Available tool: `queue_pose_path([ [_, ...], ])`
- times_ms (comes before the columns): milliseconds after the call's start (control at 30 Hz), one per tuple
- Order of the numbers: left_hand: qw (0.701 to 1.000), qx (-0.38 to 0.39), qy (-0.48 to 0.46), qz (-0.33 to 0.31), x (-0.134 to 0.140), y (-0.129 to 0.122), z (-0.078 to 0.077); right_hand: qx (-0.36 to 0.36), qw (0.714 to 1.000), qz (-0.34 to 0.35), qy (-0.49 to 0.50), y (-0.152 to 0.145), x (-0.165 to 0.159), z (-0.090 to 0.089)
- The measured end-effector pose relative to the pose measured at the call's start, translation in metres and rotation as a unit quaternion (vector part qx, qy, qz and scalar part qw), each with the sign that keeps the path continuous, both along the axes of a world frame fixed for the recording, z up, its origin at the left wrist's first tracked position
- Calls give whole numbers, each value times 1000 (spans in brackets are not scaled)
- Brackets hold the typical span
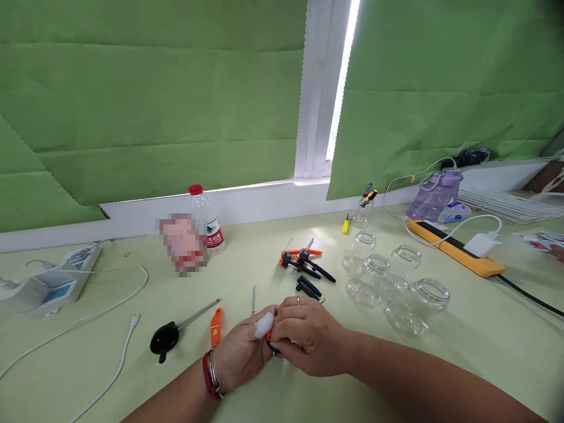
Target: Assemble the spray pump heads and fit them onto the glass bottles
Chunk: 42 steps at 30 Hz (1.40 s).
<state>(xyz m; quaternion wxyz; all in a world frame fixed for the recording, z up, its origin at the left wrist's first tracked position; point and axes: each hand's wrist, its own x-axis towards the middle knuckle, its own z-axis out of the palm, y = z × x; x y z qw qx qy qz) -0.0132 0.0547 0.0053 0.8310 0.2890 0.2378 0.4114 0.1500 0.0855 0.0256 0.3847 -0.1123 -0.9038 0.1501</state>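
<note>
Currently | right hand (308,341): fingers pinching orange-and-black part (272,346) | left hand (245,351): against it, finger closure can't be told | part: above desk (259,267), visible portion slanting, black end lower right, full axis hidden

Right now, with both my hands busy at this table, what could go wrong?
Your right forearm lies close to the nearest clear jar, so a sideways swing might knock it over. The orange-and-black part between your left hand and right hand is small and could slip out. The slim metal rod lying just beyond your left hand might roll if bumped.
</note>
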Motion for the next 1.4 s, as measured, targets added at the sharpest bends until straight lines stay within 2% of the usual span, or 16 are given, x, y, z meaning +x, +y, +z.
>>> queue_pose_path([
  [167,999,-15,-33,27,0,3,1,46,994,0,-100,1,3,8],
  [267,999,18,-31,25,-1,4,4,59,989,-17,-136,0,5,13],
  [400,996,78,41,-22,-6,4,10,68,983,-8,-168,0,8,20],
  [567,982,105,144,-56,-12,3,17,76,976,16,-205,2,10,26],
  [700,965,135,211,-78,-15,2,23,61,978,37,-198,2,11,24],
  [800,961,149,211,-95,-16,2,25,54,980,47,-185,2,11,19],
  [967,965,116,209,-107,-13,4,22,56,988,33,-138,4,6,8],
  [1100,964,110,225,-93,-12,5,20,19,996,38,-75,8,7,11],
  [1167,964,116,230,-66,-13,6,20,-19,999,11,-41,14,13,17],
  [1200,965,115,233,-44,-13,7,20,-46,998,-34,-23,19,17,20],
  [1267,964,108,242,2,-14,8,21,-115,977,-179,10,30,26,25],
  [1333,964,98,244,38,-15,9,21,-171,942,-288,-26,42,33,25],
  [1400,965,89,239,60,-14,10,21,-182,914,-337,-132,52,39,22],
])
